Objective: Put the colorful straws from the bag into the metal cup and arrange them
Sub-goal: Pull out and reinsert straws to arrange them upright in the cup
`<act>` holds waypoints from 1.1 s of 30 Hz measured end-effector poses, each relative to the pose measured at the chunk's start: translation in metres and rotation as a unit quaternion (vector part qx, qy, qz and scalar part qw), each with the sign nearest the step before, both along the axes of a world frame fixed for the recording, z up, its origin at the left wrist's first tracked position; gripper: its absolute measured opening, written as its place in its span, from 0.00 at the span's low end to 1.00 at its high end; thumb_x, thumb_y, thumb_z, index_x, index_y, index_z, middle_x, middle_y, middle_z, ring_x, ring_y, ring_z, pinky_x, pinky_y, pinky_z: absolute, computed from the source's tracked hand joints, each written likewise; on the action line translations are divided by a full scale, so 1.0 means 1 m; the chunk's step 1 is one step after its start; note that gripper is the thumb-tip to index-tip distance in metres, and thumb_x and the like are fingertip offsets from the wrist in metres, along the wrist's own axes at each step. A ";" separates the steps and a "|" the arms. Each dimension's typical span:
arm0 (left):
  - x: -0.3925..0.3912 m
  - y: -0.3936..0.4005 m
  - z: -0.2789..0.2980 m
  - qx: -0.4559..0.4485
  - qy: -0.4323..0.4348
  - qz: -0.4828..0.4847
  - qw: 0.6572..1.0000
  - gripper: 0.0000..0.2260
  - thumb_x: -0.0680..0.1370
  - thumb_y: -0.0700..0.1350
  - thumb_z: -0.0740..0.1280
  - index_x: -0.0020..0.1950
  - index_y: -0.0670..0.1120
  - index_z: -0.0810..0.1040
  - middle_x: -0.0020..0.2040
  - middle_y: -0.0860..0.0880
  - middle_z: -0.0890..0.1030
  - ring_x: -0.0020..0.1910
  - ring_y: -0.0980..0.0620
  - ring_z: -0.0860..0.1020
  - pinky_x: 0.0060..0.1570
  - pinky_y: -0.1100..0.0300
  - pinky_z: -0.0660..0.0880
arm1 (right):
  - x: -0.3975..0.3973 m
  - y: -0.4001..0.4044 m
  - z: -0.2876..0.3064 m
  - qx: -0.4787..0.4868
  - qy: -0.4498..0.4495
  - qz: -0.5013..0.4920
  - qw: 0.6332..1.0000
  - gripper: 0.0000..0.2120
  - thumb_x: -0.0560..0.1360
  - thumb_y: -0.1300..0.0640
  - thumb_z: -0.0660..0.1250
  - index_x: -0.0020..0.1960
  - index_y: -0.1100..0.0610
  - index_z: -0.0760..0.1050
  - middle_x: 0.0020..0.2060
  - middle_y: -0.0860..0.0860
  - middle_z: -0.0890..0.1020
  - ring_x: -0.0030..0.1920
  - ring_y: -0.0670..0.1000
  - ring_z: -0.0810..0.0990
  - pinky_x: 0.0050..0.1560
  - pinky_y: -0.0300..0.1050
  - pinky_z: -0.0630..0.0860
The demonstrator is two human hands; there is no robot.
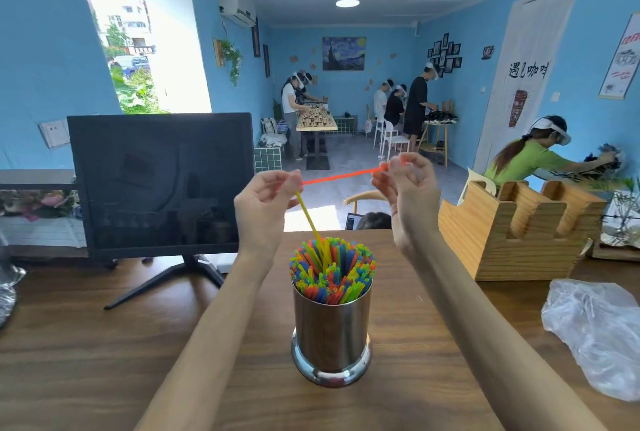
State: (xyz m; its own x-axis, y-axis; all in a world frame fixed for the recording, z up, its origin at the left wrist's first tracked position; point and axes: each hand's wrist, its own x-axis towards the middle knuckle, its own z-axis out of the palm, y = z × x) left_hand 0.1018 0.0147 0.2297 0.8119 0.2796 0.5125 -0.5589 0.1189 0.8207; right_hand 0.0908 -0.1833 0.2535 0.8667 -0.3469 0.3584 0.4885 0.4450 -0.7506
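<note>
A shiny metal cup point(331, 333) stands on the wooden table, packed with several colorful straws point(332, 269) fanned around its rim. Both hands are raised above it. My left hand point(265, 198) pinches one end of an orange straw point(337, 176) and also the top of a yellow straw point(310, 217), whose lower end dips into the cup. My right hand point(407, 185) pinches the other end of the orange straw, which lies level between the two hands. The clear plastic bag point(595, 330) lies crumpled at the right and looks empty.
A dark monitor point(161, 181) on a stand sits at the back left of the table point(104, 361). A wooden holder box point(519, 233) stands at the back right. Other people work at tables across the blue room.
</note>
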 end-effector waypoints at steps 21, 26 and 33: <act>0.005 0.014 0.016 -0.090 0.012 0.023 0.996 0.06 0.81 0.49 0.71 0.53 0.47 0.79 0.44 0.49 0.88 0.42 0.45 0.88 0.37 0.58 0.83 | -0.013 -0.003 -0.044 -0.348 0.096 0.246 0.900 0.08 0.77 0.56 0.74 0.53 0.57 0.81 0.47 0.60 0.87 0.41 0.54 0.86 0.38 0.41 0.81; 0.005 0.021 0.016 -0.080 0.035 -0.006 0.996 0.08 0.80 0.50 0.71 0.54 0.46 0.79 0.44 0.49 0.88 0.41 0.46 0.87 0.35 0.61 0.82 | -0.004 -0.018 -0.032 -0.175 0.116 0.146 0.967 0.09 0.72 0.56 0.77 0.50 0.58 0.86 0.46 0.56 0.88 0.46 0.51 0.87 0.37 0.37 0.80; 0.001 0.012 0.026 -0.037 0.050 -0.062 0.996 0.16 0.74 0.55 0.73 0.54 0.46 0.81 0.43 0.47 0.88 0.38 0.50 0.86 0.36 0.61 0.81 | 0.008 -0.009 -0.001 0.021 0.060 0.136 0.989 0.09 0.75 0.50 0.73 0.44 0.56 0.83 0.41 0.50 0.87 0.45 0.50 0.86 0.45 0.43 0.83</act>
